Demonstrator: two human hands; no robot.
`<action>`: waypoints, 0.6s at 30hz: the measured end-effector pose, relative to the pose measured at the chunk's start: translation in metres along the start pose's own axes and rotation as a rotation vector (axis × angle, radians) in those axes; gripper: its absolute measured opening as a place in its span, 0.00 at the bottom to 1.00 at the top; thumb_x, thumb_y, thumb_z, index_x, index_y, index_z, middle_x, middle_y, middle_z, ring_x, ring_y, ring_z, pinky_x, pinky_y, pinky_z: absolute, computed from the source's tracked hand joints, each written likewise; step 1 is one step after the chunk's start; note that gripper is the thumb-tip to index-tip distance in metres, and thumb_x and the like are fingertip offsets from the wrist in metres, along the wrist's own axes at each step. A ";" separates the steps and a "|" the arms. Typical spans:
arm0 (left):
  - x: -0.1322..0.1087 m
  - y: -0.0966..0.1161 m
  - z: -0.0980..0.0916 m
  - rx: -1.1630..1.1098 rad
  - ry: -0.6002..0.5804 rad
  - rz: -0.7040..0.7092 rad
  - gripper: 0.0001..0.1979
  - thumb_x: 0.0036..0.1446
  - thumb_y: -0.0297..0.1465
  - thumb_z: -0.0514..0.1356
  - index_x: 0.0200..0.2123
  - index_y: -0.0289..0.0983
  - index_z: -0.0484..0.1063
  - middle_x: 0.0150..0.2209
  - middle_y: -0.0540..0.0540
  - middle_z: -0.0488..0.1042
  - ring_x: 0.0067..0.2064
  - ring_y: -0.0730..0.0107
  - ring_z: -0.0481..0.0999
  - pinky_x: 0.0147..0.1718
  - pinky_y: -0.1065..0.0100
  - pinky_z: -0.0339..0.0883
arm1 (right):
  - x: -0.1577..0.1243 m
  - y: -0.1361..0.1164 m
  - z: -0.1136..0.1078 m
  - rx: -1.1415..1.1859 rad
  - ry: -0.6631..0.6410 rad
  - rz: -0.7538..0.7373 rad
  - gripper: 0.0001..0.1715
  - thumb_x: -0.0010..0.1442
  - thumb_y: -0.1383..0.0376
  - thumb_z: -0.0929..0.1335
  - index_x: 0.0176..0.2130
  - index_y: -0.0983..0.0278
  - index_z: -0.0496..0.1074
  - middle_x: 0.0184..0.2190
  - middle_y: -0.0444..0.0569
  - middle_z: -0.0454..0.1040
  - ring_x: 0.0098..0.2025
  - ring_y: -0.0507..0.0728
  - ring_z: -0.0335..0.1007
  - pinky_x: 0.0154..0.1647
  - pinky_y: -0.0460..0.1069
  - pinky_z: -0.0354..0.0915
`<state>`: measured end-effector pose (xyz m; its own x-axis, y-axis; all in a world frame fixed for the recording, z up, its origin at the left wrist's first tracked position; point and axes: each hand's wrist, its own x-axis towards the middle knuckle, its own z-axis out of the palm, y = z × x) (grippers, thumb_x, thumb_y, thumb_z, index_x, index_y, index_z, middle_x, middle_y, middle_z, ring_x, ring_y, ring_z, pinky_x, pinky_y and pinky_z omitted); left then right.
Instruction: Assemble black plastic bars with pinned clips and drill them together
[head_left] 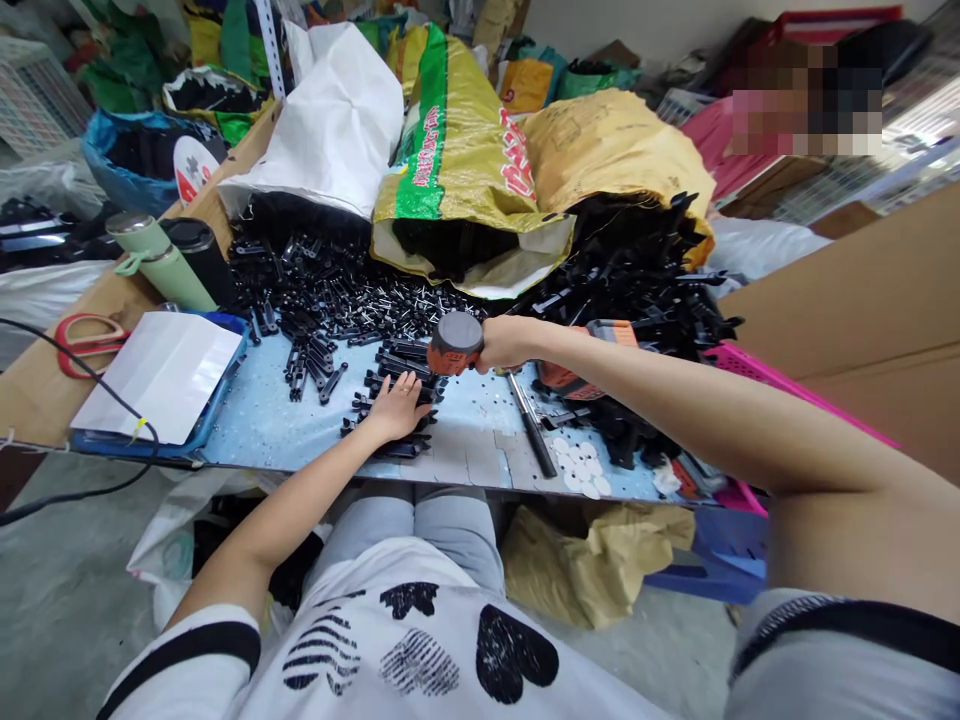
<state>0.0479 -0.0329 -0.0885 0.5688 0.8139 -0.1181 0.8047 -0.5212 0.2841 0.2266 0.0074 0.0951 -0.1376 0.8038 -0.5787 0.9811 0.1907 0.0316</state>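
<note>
My right hand (510, 342) is wrapped round the handle of an orange and black cordless drill (454, 345). Its head is over the far end of a row of black plastic parts (405, 445); I cannot tell whether its tip touches them. The drill's base shows to the right of my wrist. My left hand (397, 406) lies on the same row, fingers stretched out and palm down. Loose black parts (311, 365) lie to the left of the row, and a heap of small screws (397, 303) is behind it.
Open sacks, one white (337, 120) and one yellow-green (457, 150), spill black parts along the back. A hammer-like tool (536, 435) and white discs (581, 468) lie at right. Red scissors (91, 345), a green flask (161, 260) and paper (157, 375) are left. A person (765, 130) sits beyond.
</note>
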 end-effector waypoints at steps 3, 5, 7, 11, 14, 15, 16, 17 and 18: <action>-0.021 0.007 0.005 -0.022 -0.025 -0.011 0.33 0.63 0.47 0.36 0.63 0.31 0.52 0.66 0.39 0.48 0.67 0.58 0.44 0.63 0.53 0.39 | -0.010 -0.005 0.005 0.003 -0.038 -0.005 0.15 0.43 0.61 0.71 0.33 0.66 0.76 0.22 0.48 0.72 0.26 0.56 0.70 0.26 0.48 0.63; -0.027 0.008 0.008 -0.026 -0.027 -0.023 0.33 0.63 0.47 0.36 0.64 0.32 0.51 0.66 0.40 0.48 0.67 0.58 0.44 0.63 0.53 0.39 | -0.013 -0.010 0.009 0.033 -0.084 0.019 0.15 0.43 0.62 0.71 0.34 0.66 0.76 0.22 0.48 0.72 0.25 0.55 0.70 0.25 0.47 0.63; -0.030 0.007 0.008 -0.025 -0.019 -0.006 0.34 0.63 0.48 0.36 0.64 0.32 0.50 0.66 0.40 0.47 0.67 0.58 0.43 0.63 0.53 0.38 | -0.015 -0.015 0.013 0.078 -0.118 0.034 0.15 0.44 0.64 0.71 0.36 0.66 0.76 0.22 0.48 0.73 0.24 0.55 0.69 0.24 0.47 0.62; -0.052 0.005 0.009 -0.011 -0.039 0.077 0.40 0.59 0.55 0.40 0.64 0.32 0.49 0.67 0.37 0.44 0.68 0.55 0.40 0.63 0.50 0.36 | -0.026 -0.020 0.018 0.035 -0.062 0.007 0.15 0.44 0.63 0.70 0.35 0.65 0.76 0.24 0.48 0.73 0.25 0.55 0.69 0.24 0.47 0.61; -0.076 0.008 0.013 0.049 -0.017 0.104 0.43 0.55 0.54 0.49 0.64 0.31 0.48 0.67 0.35 0.43 0.68 0.51 0.38 0.63 0.49 0.34 | -0.040 -0.023 0.022 -0.039 -0.003 -0.025 0.15 0.43 0.60 0.71 0.33 0.65 0.76 0.24 0.49 0.74 0.26 0.56 0.70 0.24 0.47 0.60; -0.082 0.010 0.015 0.071 0.003 0.094 0.42 0.55 0.52 0.51 0.64 0.31 0.48 0.67 0.35 0.43 0.68 0.51 0.38 0.63 0.49 0.34 | -0.044 -0.025 0.024 -0.039 -0.015 -0.040 0.15 0.43 0.60 0.71 0.33 0.65 0.76 0.24 0.48 0.73 0.26 0.56 0.70 0.24 0.47 0.60; -0.087 0.011 0.017 0.087 0.022 0.082 0.41 0.55 0.50 0.53 0.64 0.30 0.49 0.67 0.34 0.43 0.68 0.51 0.38 0.63 0.50 0.34 | -0.047 -0.028 0.026 -0.027 -0.043 -0.057 0.14 0.43 0.61 0.71 0.33 0.64 0.76 0.24 0.48 0.73 0.26 0.55 0.70 0.24 0.46 0.60; -0.090 0.012 0.018 0.096 0.038 0.075 0.39 0.56 0.48 0.53 0.64 0.30 0.49 0.67 0.34 0.44 0.68 0.51 0.39 0.64 0.51 0.34 | -0.048 -0.032 0.029 -0.008 -0.077 -0.068 0.14 0.43 0.62 0.71 0.33 0.64 0.76 0.24 0.47 0.73 0.26 0.55 0.70 0.25 0.46 0.60; -0.091 0.013 0.020 0.099 0.049 0.071 0.38 0.57 0.46 0.53 0.64 0.30 0.50 0.67 0.35 0.45 0.68 0.52 0.39 0.64 0.51 0.34 | -0.049 -0.036 0.031 0.016 -0.101 -0.067 0.14 0.43 0.63 0.71 0.33 0.64 0.77 0.24 0.46 0.73 0.26 0.54 0.70 0.25 0.45 0.60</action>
<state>0.0098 -0.1187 -0.0931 0.6182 0.7842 -0.0534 0.7767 -0.5990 0.1949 0.2023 -0.0562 0.0973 -0.1890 0.7285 -0.6585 0.9724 0.2323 -0.0222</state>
